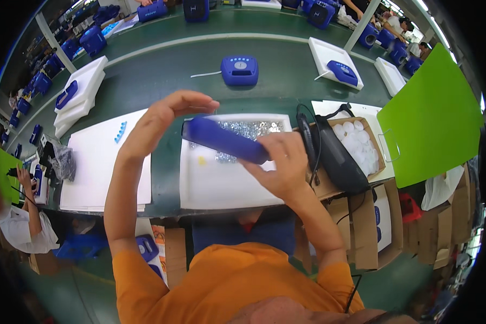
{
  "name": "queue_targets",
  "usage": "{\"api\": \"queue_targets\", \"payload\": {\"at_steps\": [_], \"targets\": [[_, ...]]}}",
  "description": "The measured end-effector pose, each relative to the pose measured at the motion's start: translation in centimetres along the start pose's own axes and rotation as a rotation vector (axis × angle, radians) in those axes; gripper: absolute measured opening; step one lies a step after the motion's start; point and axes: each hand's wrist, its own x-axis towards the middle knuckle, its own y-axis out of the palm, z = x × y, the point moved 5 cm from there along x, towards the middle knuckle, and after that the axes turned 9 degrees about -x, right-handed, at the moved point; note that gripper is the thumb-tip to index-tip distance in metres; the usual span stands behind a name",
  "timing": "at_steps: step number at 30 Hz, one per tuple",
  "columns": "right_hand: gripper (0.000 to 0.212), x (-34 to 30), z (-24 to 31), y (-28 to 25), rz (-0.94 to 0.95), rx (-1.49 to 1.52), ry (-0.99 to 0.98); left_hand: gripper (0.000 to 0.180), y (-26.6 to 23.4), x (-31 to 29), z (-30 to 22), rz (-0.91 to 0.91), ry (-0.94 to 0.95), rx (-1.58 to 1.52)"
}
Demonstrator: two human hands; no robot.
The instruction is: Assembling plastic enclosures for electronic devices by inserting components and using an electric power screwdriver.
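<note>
The right hand (283,164) grasps the blue panel (221,139) by its right end. The panel, blurred, slants above the far half of the tray (232,186). The left hand (159,119) is raised beside the panel's left end, fingers extended and bent, gripping nothing; contact with the panel cannot be determined. The tray lies at the near edge of the desk (164,181). Metal parts (262,128) lie along its far edge, yellow pieces (202,160) near its left edge. A blue strip (120,132) lies near the far right corner of the white sheet (105,178).
</note>
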Motion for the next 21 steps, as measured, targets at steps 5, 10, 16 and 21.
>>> {"api": "queue_targets", "payload": {"at_steps": [5,10,16,21], "targets": [[0.049,-3.0,-2.9,0.7,0.101,0.499,0.631,0.129,-0.4,-2.6,6.6,0.005,-0.238,-0.171],[0.041,-7.4,-5.0,1.9,0.24,0.759,0.979,0.12,2.0,-4.9,10.5,-0.044,-0.338,-0.286],[0.043,-11.4,-6.3,2.4,0.45,0.768,1.154,0.072,5.7,-7.1,10.9,0.006,-0.457,-0.335],[0.042,-12.3,-6.4,2.5,0.601,0.737,1.184,0.046,5.2,-7.3,9.8,-0.142,-0.625,0.034]]}}
